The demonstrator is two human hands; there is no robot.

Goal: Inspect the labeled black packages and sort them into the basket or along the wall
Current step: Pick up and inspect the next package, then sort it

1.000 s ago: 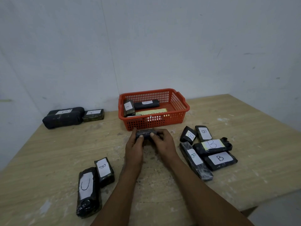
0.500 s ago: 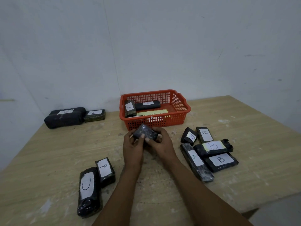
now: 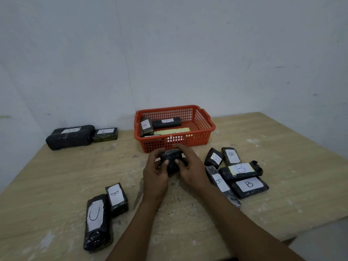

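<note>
— Where's the package [image 3: 170, 160] he's checking?

— Both hands have it, just in front of the orange basket [image 3: 204, 129], above the bench [image 3: 282, 194]. Left hand [image 3: 155, 176] and right hand [image 3: 190, 170] curl their fingers [image 3: 166, 162] around it, thumbs on top. Its long axis runs roughly ten to four o'clock; no label shows.

— And the rest, counted?

— Five B packages [image 3: 249, 184] at three o'clock of the hands, two more [image 3: 96, 221] at seven, marked C and B. Two along the wall [image 3: 70, 137] at ten. In the basket I count at least three; any more are hidden.
</note>
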